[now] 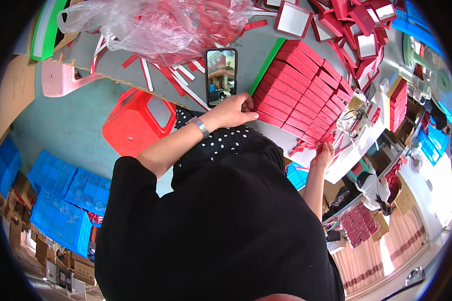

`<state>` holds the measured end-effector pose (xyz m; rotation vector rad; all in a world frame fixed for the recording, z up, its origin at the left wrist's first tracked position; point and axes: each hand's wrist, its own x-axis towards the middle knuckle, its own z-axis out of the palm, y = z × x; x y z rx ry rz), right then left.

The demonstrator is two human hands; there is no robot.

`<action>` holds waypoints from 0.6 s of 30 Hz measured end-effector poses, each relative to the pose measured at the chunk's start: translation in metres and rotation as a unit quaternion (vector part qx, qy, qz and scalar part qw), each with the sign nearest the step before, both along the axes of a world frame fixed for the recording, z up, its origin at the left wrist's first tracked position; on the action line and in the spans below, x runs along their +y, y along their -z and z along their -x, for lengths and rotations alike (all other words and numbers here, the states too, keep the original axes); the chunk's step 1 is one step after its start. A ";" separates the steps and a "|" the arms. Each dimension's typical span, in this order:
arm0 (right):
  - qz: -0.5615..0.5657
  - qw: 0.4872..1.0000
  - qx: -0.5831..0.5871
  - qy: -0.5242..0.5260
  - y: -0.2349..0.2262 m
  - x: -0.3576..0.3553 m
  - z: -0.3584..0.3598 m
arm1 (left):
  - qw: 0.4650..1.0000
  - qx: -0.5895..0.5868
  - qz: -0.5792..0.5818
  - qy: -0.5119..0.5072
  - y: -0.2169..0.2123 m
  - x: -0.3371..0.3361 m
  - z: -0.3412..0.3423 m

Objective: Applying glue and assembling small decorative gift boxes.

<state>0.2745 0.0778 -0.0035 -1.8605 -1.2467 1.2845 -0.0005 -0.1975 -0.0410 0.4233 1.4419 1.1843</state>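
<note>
A large stack of dark red flat boxes [301, 85] stands in tight rows on the grey table, with a green strip [268, 65] along its left side. At its near left corner is my left hand [233, 110], fingers curled in and thumb by the lowest box; what lies inside the fingers is hidden. My right hand [324, 156] is at the stack's near right end. Its fingers are closed beside small red ribbon-like pieces [306, 145], and I cannot make out what they hold. An upright phone [221, 75] with a lit screen stands beyond my left hand.
Clear plastic bags [160, 25] with red contents cover the table's far side, above scattered red and white strips [181, 83]. Open red boxes [351, 30] pile up far right. A red stool [135, 125] and blue crates [60, 220] are at left. Another person [374, 190] works at right.
</note>
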 end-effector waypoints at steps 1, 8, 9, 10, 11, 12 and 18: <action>-0.003 1.000 0.000 -0.004 0.001 0.001 -0.001 | 1.000 0.000 -0.006 -0.001 0.001 0.000 -0.001; 0.000 1.000 0.003 -0.009 0.002 0.001 -0.002 | 1.000 -0.009 -0.003 0.001 0.002 -0.001 -0.001; 0.000 1.000 0.005 -0.009 0.002 0.002 -0.002 | 1.000 -0.009 -0.004 0.003 0.000 0.000 0.000; 0.001 1.000 0.006 -0.009 0.002 0.002 -0.002 | 1.000 -0.009 -0.005 0.004 -0.001 0.000 0.001; 0.001 1.000 0.006 -0.009 0.002 0.002 -0.002 | 1.000 -0.009 -0.004 0.005 0.000 0.000 0.001; 0.002 1.000 0.007 -0.004 0.003 0.002 -0.002 | 1.000 -0.012 -0.004 0.005 0.000 0.000 0.001; 0.000 1.000 0.011 -0.005 0.003 0.001 -0.003 | 1.000 -0.013 -0.004 0.005 0.000 0.000 0.001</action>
